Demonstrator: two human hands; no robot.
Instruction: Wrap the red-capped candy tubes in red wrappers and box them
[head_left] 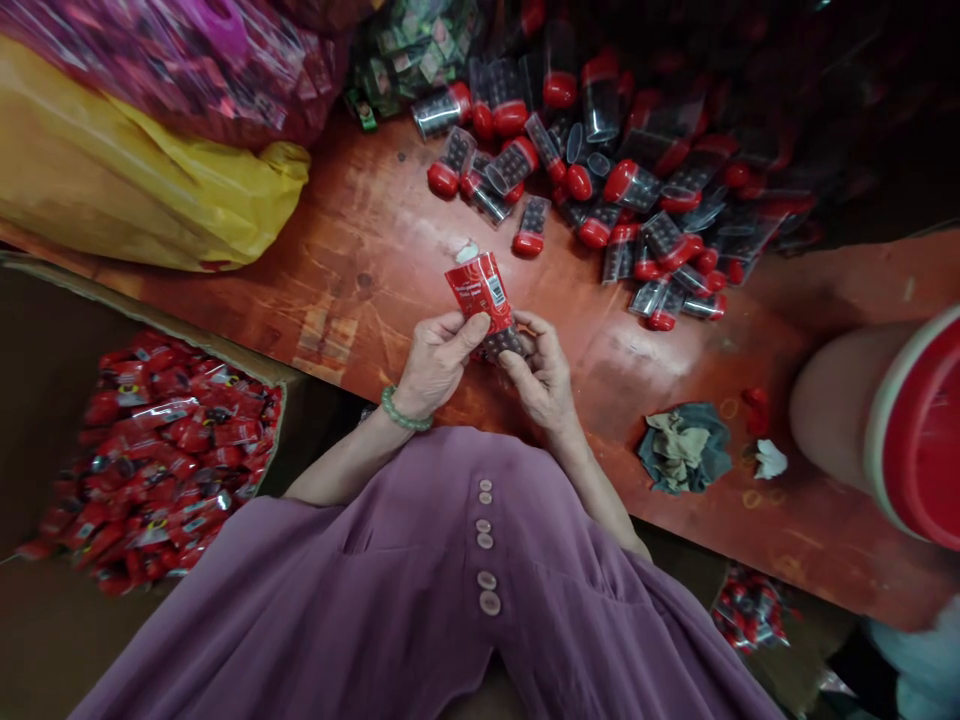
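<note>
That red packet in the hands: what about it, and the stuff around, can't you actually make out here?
- Head view: the print on the red packet is too small to read.
- The dark item under the packet is mostly covered by the left hand and right hand.
- The red-rimmed container is cut off by the right edge.
- The far capsule pile fades into shadow.
- The carton of red packs is blurred.

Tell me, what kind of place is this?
Probably a small packing workshop. Both hands hold a red packet, a pile of red-capped tubes covers the table, and a box holds finished packets.
</note>
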